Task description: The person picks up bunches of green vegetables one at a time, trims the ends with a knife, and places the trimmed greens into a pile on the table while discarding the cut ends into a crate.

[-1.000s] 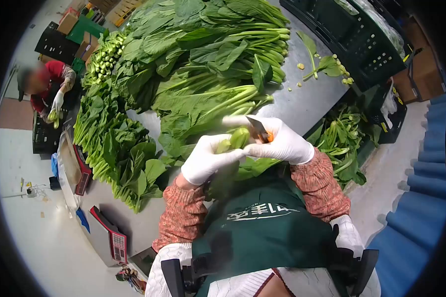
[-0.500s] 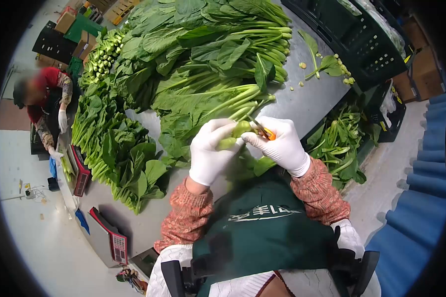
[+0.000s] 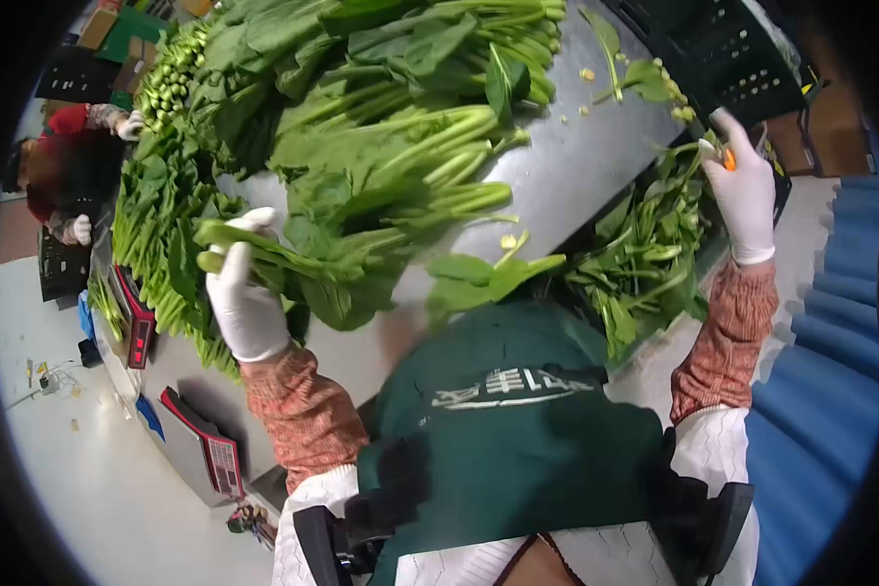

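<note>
Head view. The left hand (image 3: 247, 303), in a white glove, is closed around the stalk end of a leafy green bunch (image 3: 293, 259); the pale stem tips protrude just beyond the fingers on the outer side, while the leaves trail from the grasp toward the body's midline and overlap the heap of greens (image 3: 381, 127) stacked on the steel table (image 3: 576, 166). The right hand (image 3: 747, 190), also gloved, is raised well away from the left, off the table's edge, and is curled around a small knife (image 3: 724, 154), of which an orange part is seen at the fingers; the blade itself is too small to be made out. Beneath and beside this hand, cut leaves (image 3: 644, 264) are piled in a dark crate (image 3: 780, 202). A loose leaf (image 3: 483, 275) is seen between the two hands, near the table edge. Beyond the left hand, scales (image 3: 205, 449) are set along the table, and another person (image 3: 63, 176) is seen at the far end.
</note>
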